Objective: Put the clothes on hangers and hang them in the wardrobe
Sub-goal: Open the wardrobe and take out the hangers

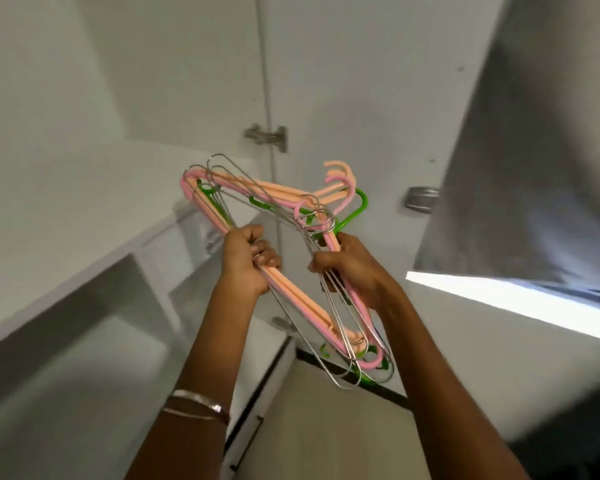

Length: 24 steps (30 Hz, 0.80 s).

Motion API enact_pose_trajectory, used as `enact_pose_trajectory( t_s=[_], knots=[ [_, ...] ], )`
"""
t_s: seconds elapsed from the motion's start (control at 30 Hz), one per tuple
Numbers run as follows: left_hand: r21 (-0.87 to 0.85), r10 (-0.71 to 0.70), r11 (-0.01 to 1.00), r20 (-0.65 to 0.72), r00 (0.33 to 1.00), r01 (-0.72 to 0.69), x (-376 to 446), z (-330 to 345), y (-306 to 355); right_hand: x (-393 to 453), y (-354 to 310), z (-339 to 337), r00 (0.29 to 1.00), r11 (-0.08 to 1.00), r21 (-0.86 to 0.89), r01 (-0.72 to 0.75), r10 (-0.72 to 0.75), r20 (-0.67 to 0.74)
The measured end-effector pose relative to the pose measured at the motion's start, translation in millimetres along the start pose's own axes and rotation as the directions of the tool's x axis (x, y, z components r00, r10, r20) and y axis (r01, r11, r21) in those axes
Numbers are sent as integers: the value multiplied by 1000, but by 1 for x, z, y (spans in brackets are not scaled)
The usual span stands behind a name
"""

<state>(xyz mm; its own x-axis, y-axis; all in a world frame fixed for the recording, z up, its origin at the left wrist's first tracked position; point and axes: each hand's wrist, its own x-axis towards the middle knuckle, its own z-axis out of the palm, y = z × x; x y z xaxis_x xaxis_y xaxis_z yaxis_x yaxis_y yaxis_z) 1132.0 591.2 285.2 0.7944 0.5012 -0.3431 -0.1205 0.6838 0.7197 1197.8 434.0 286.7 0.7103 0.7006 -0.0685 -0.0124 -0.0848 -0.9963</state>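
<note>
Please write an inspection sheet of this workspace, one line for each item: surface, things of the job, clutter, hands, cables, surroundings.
Surface: a white shelf inside the wardrobe, at left; nothing seen on it.
Job's things: a bundle of hangers, orange, pink, green plastic and bare metal wire, held up in front of the wardrobe; no clothes on them.
Clutter: nothing seen.
Hands: left hand grips the bundle's left side; right hand grips its right side. Bracelets on the left wrist.
Cables: nothing seen.
Surroundings: white wardrobe door with a metal hinge; a metal knob; grey fabric at upper right, blurred.
</note>
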Motion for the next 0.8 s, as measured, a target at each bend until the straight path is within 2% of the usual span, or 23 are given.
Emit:
enact_pose_trajectory(
  t_s=[0.07, 0.17, 0.27, 0.4, 0.47, 0.6, 0.8],
  knots=[
    [19, -94, 995, 62, 994, 93, -6, 34, -55, -41, 20, -47, 989, 997, -31, -65, 60, -136],
    [82, -218, 974, 117, 969, 209, -27, 83, -138, -110, 49, -109, 932, 989, -16, -145, 131, -337],
    [165, -338, 935, 160, 927, 313, -61, 127, -219, -185, 78, -164, 841, 977, 10, -211, 186, -509],
    [300, -472, 864, 200, 859, 405, -121, 172, -321, -291, 115, -219, 679, 966, 78, -246, 229, -698],
    [376, -545, 807, 175, 820, 456, -154, 189, -370, -346, 135, -241, 587, 956, 129, -262, 264, -765],
    [519, -704, 644, 116, 700, 562, -218, 215, -459, -446, 175, -279, 438, 927, 237, -291, 349, -828],
    [691, -860, 387, 33, 509, 610, -294, 242, -557, -555, 230, -311, 206, 895, 324, -307, 395, -895]
  ],
)
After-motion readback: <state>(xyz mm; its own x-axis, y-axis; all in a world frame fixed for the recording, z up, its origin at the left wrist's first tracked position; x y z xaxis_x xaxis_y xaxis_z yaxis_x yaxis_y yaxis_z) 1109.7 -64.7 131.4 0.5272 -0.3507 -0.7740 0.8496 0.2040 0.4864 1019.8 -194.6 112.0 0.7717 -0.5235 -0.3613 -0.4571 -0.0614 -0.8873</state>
